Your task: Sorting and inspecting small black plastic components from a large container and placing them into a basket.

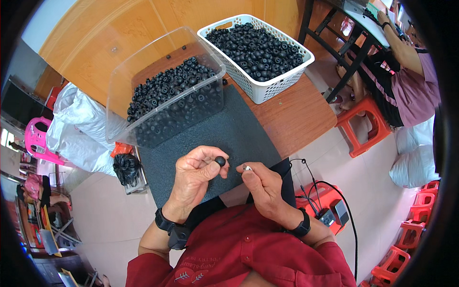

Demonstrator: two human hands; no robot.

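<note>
Between the thumb and fingers of my left hand (pixel 195 173) is a small round black piece (pixel 220 160), smooth on the side I see. My right hand (pixel 262 185) is closed in a pinch just to the right of it, apart from the piece. A small white tip (pixel 247 168) shows at its thumb and forefinger; its kind is too small to make out. Both hands are over a dark grey mat (pixel 239 129). Beyond them, a clear plastic bin (pixel 111 103) holds many black round pieces, some with open, ring-like ends.
A white perforated basket (pixel 275 91) full of similar black pieces stands on the wooden table (pixel 306 115). White sacks (pixel 79 129) and a black bag (pixel 127 168) are at the left. Cables run to a device on a red stool (pixel 330 198). Another person (pixel 416 91) sits at the far right.
</note>
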